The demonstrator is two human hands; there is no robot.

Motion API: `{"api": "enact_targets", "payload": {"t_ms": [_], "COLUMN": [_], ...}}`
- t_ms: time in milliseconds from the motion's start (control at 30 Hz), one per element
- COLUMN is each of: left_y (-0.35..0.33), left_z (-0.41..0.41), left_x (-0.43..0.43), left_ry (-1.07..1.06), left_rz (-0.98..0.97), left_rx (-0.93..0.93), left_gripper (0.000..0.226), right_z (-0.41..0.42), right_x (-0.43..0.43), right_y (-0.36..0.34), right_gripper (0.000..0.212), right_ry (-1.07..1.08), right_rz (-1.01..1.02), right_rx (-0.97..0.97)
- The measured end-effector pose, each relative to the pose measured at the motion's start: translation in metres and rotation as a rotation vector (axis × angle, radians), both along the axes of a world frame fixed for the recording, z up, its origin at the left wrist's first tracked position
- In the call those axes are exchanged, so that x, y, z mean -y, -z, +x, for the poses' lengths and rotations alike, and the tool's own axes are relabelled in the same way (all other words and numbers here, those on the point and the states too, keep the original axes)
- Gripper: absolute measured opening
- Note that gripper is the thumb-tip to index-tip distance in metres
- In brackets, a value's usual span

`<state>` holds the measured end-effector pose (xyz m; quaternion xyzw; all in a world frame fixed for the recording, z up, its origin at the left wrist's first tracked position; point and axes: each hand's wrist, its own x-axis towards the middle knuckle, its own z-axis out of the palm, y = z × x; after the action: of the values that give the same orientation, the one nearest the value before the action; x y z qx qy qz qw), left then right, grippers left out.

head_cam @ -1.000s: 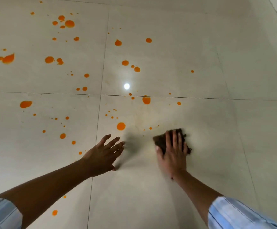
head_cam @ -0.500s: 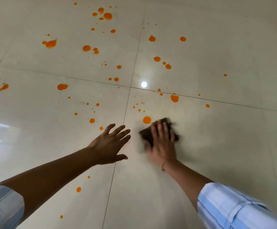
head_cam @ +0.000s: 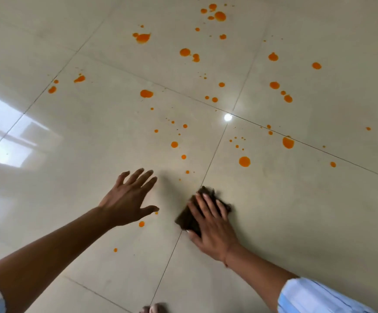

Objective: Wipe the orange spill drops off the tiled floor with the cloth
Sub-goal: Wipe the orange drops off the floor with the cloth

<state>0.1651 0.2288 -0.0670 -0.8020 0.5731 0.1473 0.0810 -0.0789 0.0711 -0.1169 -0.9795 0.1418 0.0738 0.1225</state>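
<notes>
Orange spill drops (head_cam: 244, 161) are scattered over the glossy cream tiled floor (head_cam: 307, 211), most of them beyond my hands. A dark brown cloth (head_cam: 189, 219) lies flat on the floor beside a grout line. My right hand (head_cam: 212, 224) presses on the cloth with the fingers spread over it. My left hand (head_cam: 129, 197) is to its left, fingers apart, holding nothing, low over the floor. Two small drops (head_cam: 141, 224) sit just below my left hand. A round drop lies beyond the cloth on the same tile.
Grout lines cross near a bright light reflection (head_cam: 228, 117). A window reflection (head_cam: 5, 129) shines on the tiles at the left. Toes of a foot (head_cam: 154, 309) show at the bottom edge. Light blue sleeves cover both upper arms.
My right hand has slid the cloth leftward and toward me, to the grout line. The small drops near the cloth's earlier spot are gone. The view has turned left.
</notes>
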Motion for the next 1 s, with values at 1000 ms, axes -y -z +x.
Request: {"api": "enact_targets", "payload": {"t_ms": [1000], "left_y": [0.022], "left_z": [0.001], "left_x": [-0.175], "left_ry": [-0.716], "left_rz": [-0.03], "left_rx": [-0.234], "left_gripper": [0.062], "right_z": [0.175], "right_x": [-0.12], "right_y": [0.011], "right_gripper": [0.078], "right_ry": [-0.13], "right_rz": [0.024], "right_rx": [0.055]}}
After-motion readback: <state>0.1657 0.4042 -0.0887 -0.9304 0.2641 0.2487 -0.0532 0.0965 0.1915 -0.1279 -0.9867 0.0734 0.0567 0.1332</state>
